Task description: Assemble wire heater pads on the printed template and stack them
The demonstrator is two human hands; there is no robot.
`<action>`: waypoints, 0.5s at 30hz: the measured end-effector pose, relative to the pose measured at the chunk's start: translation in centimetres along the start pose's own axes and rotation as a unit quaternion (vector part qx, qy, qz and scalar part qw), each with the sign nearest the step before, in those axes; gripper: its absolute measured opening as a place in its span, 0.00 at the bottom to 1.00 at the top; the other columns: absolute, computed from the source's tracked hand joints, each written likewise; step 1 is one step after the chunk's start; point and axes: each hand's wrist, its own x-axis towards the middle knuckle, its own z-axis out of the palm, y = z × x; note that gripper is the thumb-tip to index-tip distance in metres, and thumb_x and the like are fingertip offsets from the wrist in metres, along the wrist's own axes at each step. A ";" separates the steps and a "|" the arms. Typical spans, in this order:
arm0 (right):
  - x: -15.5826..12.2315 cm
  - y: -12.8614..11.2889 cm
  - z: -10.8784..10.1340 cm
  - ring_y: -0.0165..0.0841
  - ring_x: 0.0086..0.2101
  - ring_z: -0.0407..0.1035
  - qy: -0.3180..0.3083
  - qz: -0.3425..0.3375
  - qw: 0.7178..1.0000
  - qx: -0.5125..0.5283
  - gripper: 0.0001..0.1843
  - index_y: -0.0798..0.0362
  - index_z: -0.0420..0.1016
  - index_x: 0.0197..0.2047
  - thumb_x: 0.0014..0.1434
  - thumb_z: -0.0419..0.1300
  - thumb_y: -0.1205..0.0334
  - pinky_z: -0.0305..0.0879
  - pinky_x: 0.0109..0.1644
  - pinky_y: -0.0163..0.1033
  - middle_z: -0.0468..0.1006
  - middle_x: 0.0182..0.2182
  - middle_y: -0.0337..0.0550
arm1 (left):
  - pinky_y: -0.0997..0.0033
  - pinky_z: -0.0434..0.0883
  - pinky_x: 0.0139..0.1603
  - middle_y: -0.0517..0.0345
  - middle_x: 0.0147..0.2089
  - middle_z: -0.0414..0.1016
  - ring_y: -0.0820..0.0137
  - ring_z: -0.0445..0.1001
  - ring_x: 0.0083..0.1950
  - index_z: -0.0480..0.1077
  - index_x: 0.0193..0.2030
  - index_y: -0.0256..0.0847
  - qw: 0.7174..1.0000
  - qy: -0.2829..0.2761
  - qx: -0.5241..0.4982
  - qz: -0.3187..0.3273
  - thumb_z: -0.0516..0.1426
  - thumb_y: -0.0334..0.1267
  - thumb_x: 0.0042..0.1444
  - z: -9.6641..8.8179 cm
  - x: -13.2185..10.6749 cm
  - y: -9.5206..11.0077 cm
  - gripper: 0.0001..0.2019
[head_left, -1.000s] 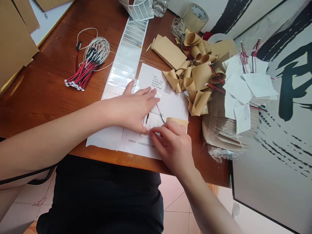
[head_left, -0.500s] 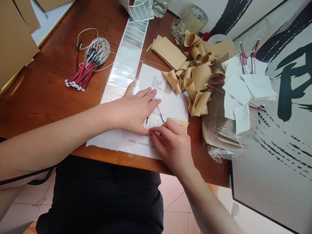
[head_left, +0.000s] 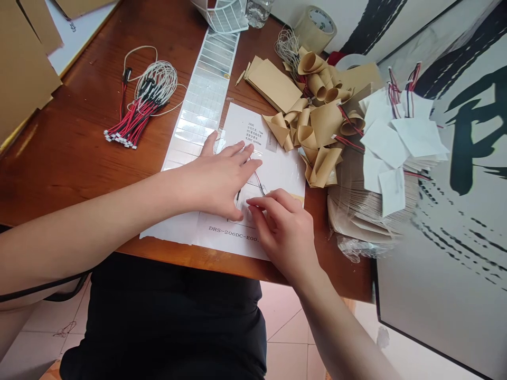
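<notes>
Hand (head_left: 219,178) pins sheet (head_left: 285,168) (seemingly) near edge (head_left: 186,257).

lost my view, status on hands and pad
Left hand flat, pinning the wired white pad. Right fingers pressing its edge. Curled brown paper scraps piled close by.

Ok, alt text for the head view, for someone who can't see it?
The left hand and right hand press a small wired piece onto a printed white sheet on a wooden table. Curled brown papers and white wired pads lie right of it, a cable bundle left.
</notes>
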 end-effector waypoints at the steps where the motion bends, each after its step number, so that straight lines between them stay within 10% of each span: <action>1: 0.0 0.0 0.0 0.30 0.27 0.67 0.000 0.000 1.000 -0.001 0.08 0.51 0.79 0.41 0.68 0.59 0.70 0.63 0.35 0.40 0.78 0.33 0.40 | 0.31 0.26 0.77 0.37 0.84 0.37 0.45 0.37 0.84 0.46 0.80 0.37 1.000 0.000 -0.001 -0.001 0.63 0.56 0.52 0.0 0.0 0.0 0.54; 15: 0.4 -0.4 0.3 0.30 0.27 0.67 -0.005 0.035 0.999 0.011 0.05 0.49 0.79 0.37 0.65 0.62 0.67 0.64 0.35 0.40 0.78 0.34 0.40 | 0.28 0.30 0.77 0.36 0.84 0.37 0.45 0.38 0.84 0.48 0.80 0.37 1.000 -0.002 -0.003 0.009 0.61 0.54 0.55 -0.1 -0.3 -0.1 0.50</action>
